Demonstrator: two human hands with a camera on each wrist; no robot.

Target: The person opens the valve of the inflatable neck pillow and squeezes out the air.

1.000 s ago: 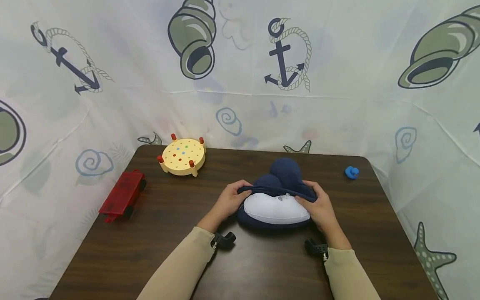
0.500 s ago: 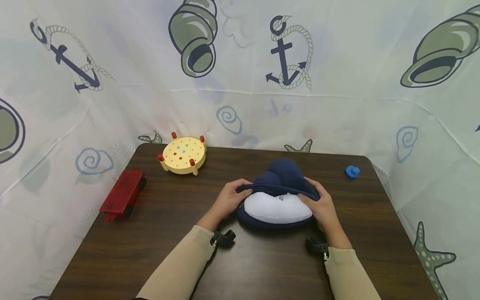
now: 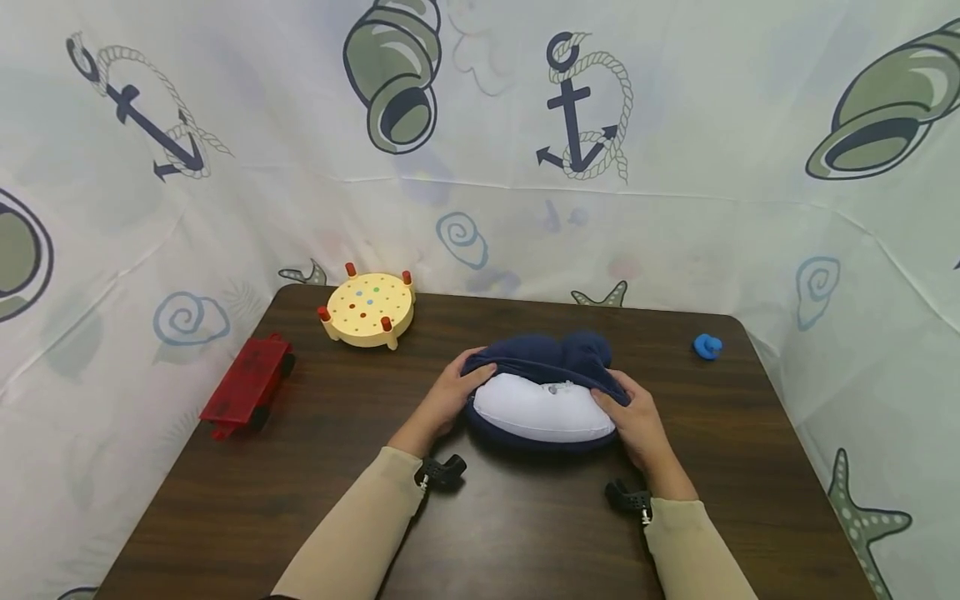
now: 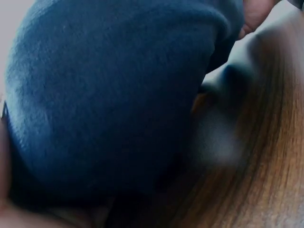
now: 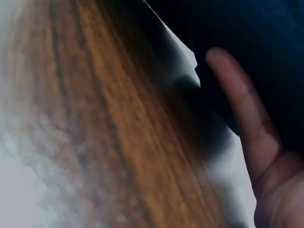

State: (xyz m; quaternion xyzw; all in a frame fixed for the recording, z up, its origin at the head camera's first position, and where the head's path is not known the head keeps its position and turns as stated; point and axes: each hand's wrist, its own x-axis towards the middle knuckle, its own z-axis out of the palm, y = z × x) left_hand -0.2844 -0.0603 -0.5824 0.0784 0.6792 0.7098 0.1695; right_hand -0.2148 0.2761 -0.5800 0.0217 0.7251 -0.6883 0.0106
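A rounded navy cushion (image 3: 517, 348), with the look of a neck pillow, sits mid-table. Its navy fabric is folded back over the top, and a white inner body (image 3: 543, 410) bulges through the opening towards me. My left hand (image 3: 452, 392) grips the fabric's left edge, thumb in front and fingers hidden behind. At the right edge, my right hand (image 3: 641, 423) pinches the same cloth, thumb on the near side. In the left wrist view the navy cloth (image 4: 114, 95) fills most of the picture. The right wrist view shows my right thumb (image 5: 247, 109) lying along dark fabric.
Behind and left stands a round yellow toy (image 3: 369, 310) with red-tipped pegs. Nearer the left edge lies a red toy wagon (image 3: 243, 383) with black wheels. A small blue toy (image 3: 707, 347) is at the back right. A sea-patterned curtain (image 3: 495, 208) closes off the table's back.
The two round navy lobes behind the fold have sunk lower. My left hand has moved slightly up and left with the cloth; my right hand shifted a little left.
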